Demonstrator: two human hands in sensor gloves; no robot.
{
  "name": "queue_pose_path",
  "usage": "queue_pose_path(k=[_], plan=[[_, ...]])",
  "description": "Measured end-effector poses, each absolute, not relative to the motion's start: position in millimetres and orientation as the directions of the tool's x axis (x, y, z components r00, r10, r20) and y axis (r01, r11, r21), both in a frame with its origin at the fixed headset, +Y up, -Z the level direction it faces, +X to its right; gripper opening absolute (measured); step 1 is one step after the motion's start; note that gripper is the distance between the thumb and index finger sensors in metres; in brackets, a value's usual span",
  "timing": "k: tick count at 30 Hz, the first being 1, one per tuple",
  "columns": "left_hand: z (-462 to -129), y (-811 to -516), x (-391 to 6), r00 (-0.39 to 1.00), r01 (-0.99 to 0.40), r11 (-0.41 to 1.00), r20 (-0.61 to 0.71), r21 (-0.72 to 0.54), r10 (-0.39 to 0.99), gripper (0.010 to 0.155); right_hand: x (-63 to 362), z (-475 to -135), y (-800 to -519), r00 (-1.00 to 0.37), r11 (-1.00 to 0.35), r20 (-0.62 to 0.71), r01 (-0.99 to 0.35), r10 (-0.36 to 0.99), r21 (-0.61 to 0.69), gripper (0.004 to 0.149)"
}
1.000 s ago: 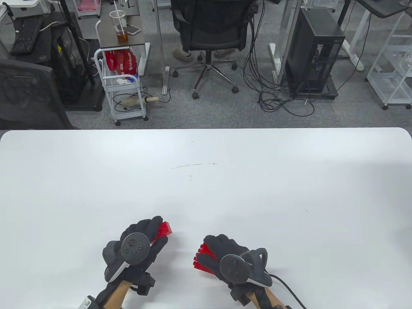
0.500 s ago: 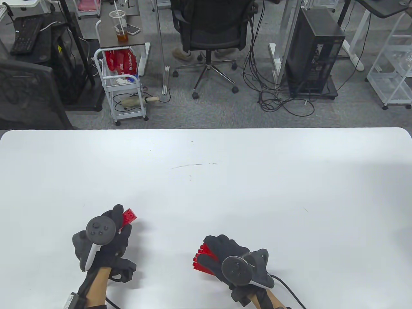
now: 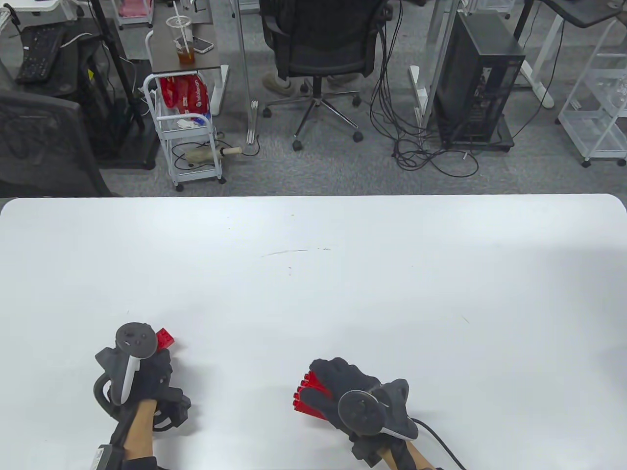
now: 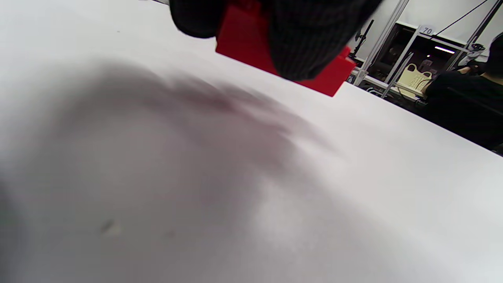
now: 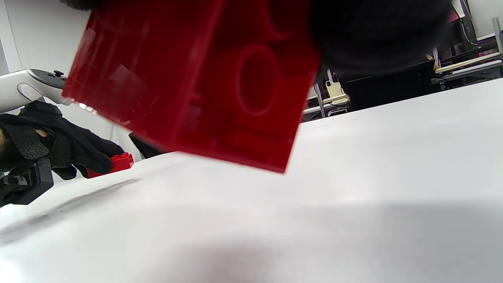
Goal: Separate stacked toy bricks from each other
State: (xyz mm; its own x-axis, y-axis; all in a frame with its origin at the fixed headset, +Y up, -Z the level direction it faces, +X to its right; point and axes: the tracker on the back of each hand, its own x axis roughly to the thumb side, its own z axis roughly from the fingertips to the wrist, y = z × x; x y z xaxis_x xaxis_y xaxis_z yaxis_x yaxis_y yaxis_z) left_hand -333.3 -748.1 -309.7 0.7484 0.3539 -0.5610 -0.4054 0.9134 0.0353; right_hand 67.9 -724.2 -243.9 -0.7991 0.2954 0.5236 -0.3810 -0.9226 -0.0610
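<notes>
A small red brick [image 3: 165, 339] is gripped level by the left hand [image 3: 139, 364], while a brick stack [image 3: 309, 394], studs pointing left, is clasped by the right hand [image 3: 350, 389].

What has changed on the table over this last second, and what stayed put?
The left hand carried its small red brick away to the left and a little up the table view, widening the gap to the right hand. The right hand stayed where it was, gripping the translucent red brick. Neither hand let go.

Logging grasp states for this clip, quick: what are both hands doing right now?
Left hand: grips a small opaque red toy brick.
Right hand: grips a translucent red plastic brick above the table.
</notes>
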Motion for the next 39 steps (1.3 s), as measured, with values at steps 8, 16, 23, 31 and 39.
queue_pose_path(k=[8, 16, 23, 31, 39], plan=[[-313.0, -759.7, -340.1, 0.726, -0.42, 0.906, -0.619, -0.053, 0.3, 0.069, 68.4, -243.6, -723.7, -0.799, -0.921, 0.523, -0.385, 0.299, -0.062, 0.063], [-314.4, -761.4, -339.0, 0.729, -0.391, 0.917, -0.635, -0.078, 0.257, 0.07, 69.5, -243.6, -723.4, -0.799, -0.919, 0.519, -0.389, 0.303, -0.061, 0.063], [-314.1, -761.3, -339.1, 0.728, -0.396, 0.913, -0.639, -0.098, 0.247, 0.072, 70.1, -243.5, -723.7, -0.799, -0.92, 0.518, -0.388, 0.305, -0.055, 0.064], [-305.9, -741.4, -328.2, 0.765, -0.39, 0.921, -0.563, -0.016, 0.314, 0.085, 71.9, -244.0, -723.4, -0.8, -0.915, 0.515, -0.397, 0.308, -0.069, 0.064], [-289.1, -716.3, -268.3, 0.93, -0.296, 0.955, -0.227, 0.0, 0.289, 0.084, 75.2, -243.7, -721.7, -0.812, -0.903, 0.508, -0.407, 0.288, -0.139, 0.063]])
